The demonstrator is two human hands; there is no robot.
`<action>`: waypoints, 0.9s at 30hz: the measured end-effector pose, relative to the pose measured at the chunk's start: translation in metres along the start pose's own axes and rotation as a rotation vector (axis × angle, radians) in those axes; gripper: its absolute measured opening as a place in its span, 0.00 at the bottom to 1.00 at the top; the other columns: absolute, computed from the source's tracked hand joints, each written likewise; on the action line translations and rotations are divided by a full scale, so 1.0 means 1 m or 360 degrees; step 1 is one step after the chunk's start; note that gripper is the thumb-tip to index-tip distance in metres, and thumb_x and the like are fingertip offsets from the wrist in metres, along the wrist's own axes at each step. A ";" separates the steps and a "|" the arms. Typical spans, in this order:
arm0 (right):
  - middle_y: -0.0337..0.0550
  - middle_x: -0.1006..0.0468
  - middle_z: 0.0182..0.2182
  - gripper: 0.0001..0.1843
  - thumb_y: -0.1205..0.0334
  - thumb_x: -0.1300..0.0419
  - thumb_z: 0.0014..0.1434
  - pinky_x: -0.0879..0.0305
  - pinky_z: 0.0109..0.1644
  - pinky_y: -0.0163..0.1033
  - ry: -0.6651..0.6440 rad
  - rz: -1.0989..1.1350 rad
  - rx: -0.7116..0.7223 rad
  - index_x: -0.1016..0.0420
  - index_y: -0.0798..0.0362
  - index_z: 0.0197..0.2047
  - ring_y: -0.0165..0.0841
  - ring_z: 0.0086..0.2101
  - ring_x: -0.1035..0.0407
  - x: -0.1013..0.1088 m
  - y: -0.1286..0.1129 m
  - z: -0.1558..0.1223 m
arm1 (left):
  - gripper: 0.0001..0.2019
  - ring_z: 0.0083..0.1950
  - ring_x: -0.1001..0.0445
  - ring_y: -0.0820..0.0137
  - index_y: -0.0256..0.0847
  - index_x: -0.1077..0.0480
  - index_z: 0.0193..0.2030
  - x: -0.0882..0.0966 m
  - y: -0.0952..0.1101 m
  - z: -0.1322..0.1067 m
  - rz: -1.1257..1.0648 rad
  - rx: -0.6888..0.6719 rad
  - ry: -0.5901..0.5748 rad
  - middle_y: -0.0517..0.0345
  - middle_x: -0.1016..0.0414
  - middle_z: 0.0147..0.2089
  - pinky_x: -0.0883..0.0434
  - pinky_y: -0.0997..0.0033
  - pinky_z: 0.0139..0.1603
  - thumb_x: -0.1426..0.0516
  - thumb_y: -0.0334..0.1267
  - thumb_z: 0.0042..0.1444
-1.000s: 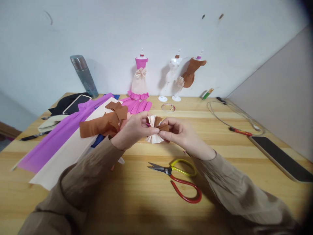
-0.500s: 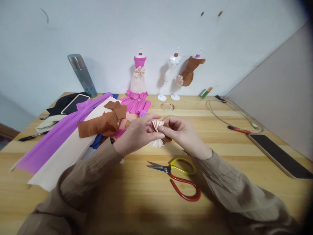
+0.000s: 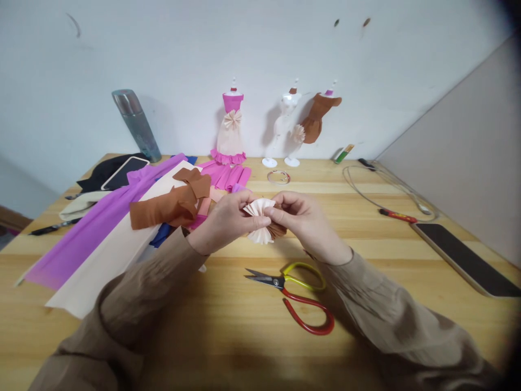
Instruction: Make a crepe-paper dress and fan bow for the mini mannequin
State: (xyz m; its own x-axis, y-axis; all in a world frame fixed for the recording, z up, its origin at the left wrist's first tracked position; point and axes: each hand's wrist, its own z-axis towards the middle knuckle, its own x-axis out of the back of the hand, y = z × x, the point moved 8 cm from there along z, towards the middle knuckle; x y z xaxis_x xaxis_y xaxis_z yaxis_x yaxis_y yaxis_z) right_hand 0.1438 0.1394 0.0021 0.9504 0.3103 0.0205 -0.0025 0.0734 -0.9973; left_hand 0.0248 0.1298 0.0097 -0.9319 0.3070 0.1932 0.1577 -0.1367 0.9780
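Observation:
Both hands meet over the middle of the wooden table (image 3: 407, 282). My left hand (image 3: 222, 222) and my right hand (image 3: 303, 220) each pinch a small pleated cream paper rosette (image 3: 259, 213) with a brown piece behind it. The fingertips press together at its centre. Scissors (image 3: 299, 296) with one red and one yellow handle lie just in front of the hands.
Purple and cream crepe sheets (image 3: 101, 233) and a brown strip (image 3: 171, 203) lie to the left. Three small dress forms (image 3: 231, 127) stand at the wall, with a grey flask (image 3: 136, 125). One phone (image 3: 464, 260) lies right, another (image 3: 124, 172) left, beside a cable (image 3: 382, 190).
The left fingers have slid from over the rosette to its left side, so the cream pleats now show fanned out. The hands stay in the same place.

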 end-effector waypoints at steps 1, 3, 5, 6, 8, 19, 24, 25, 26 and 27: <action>0.32 0.35 0.18 0.18 0.50 0.31 0.46 0.43 0.23 0.33 -0.0011 0.0008 -0.0001 0.33 0.54 0.24 0.24 0.19 0.41 -0.001 0.000 0.000 | 0.10 0.26 0.34 0.78 0.36 0.34 0.30 -0.001 -0.001 0.000 0.0006 -0.0017 -0.0012 0.64 0.33 0.25 0.37 0.79 0.26 0.37 0.37 0.46; 0.32 0.35 0.18 0.17 0.51 0.32 0.46 0.42 0.23 0.33 -0.0004 0.0005 0.0024 0.33 0.54 0.24 0.24 0.19 0.40 -0.001 -0.001 -0.001 | 0.10 0.25 0.37 0.79 0.36 0.34 0.28 -0.003 -0.003 0.000 -0.0039 -0.0020 -0.0037 0.66 0.36 0.24 0.39 0.79 0.25 0.38 0.38 0.47; 0.33 0.33 0.19 0.17 0.53 0.32 0.46 0.41 0.25 0.32 0.0037 -0.0016 0.0069 0.32 0.55 0.24 0.24 0.20 0.39 0.001 -0.003 -0.001 | 0.10 0.24 0.38 0.79 0.36 0.34 0.28 -0.004 -0.005 0.001 -0.0121 0.0012 -0.0042 0.67 0.36 0.23 0.39 0.78 0.25 0.38 0.39 0.47; 0.33 0.33 0.19 0.16 0.53 0.32 0.46 0.41 0.25 0.32 0.0056 -0.0028 0.0084 0.32 0.55 0.24 0.24 0.21 0.39 0.002 -0.003 -0.001 | 0.11 0.24 0.37 0.79 0.36 0.34 0.29 -0.004 -0.005 0.000 -0.0155 0.0029 -0.0036 0.66 0.36 0.23 0.39 0.77 0.26 0.37 0.39 0.46; 0.33 0.33 0.19 0.16 0.54 0.32 0.46 0.42 0.25 0.32 0.0077 -0.0030 0.0097 0.31 0.55 0.25 0.24 0.21 0.39 0.004 -0.003 0.000 | 0.12 0.25 0.36 0.78 0.35 0.33 0.30 -0.004 -0.004 0.000 -0.0193 0.0038 -0.0042 0.65 0.34 0.25 0.38 0.76 0.27 0.36 0.40 0.46; 0.36 0.29 0.22 0.20 0.46 0.33 0.49 0.39 0.24 0.32 -0.0009 -0.0106 0.0137 0.29 0.55 0.32 0.25 0.21 0.37 0.004 -0.010 0.000 | 0.14 0.28 0.32 0.77 0.32 0.30 0.33 0.003 -0.009 0.002 -0.0412 0.0132 0.0075 0.61 0.28 0.28 0.35 0.74 0.31 0.34 0.35 0.40; 0.36 0.31 0.19 0.25 0.39 0.38 0.52 0.40 0.24 0.33 -0.0115 -0.0279 0.0086 0.30 0.56 0.28 0.26 0.20 0.36 0.002 -0.010 -0.001 | 0.14 0.23 0.37 0.80 0.34 0.33 0.28 0.014 -0.004 0.000 -0.0365 0.0078 0.0244 0.65 0.33 0.23 0.40 0.77 0.25 0.33 0.38 0.41; 0.36 0.31 0.19 0.25 0.39 0.37 0.52 0.41 0.24 0.33 -0.0133 -0.0306 0.0070 0.30 0.56 0.26 0.26 0.20 0.36 0.001 -0.009 -0.001 | 0.14 0.23 0.38 0.80 0.34 0.33 0.28 0.015 -0.004 0.000 -0.0340 0.0075 0.0268 0.65 0.34 0.22 0.41 0.77 0.24 0.33 0.38 0.42; 0.36 0.31 0.19 0.25 0.40 0.36 0.51 0.41 0.24 0.33 -0.0146 -0.0325 0.0060 0.30 0.56 0.26 0.25 0.20 0.37 0.000 -0.008 -0.001 | 0.14 0.23 0.38 0.80 0.34 0.33 0.28 0.016 -0.005 0.000 -0.0323 0.0074 0.0286 0.65 0.34 0.22 0.42 0.77 0.24 0.34 0.39 0.42; 0.35 0.32 0.19 0.25 0.40 0.35 0.50 0.41 0.24 0.33 -0.0157 -0.0332 0.0058 0.31 0.56 0.25 0.25 0.20 0.38 -0.001 -0.007 -0.001 | 0.14 0.23 0.38 0.80 0.34 0.33 0.29 0.017 -0.006 0.000 -0.0318 0.0073 0.0300 0.65 0.34 0.22 0.42 0.77 0.24 0.34 0.39 0.43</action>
State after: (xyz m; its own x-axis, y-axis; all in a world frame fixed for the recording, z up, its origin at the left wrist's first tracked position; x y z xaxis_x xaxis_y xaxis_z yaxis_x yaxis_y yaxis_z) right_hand 0.1429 0.1379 0.0092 0.8966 0.3756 0.2345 0.1779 0.1795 -0.9675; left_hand 0.0078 0.1360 0.0073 -0.9897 0.1424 -0.0176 -0.0245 -0.0469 0.9986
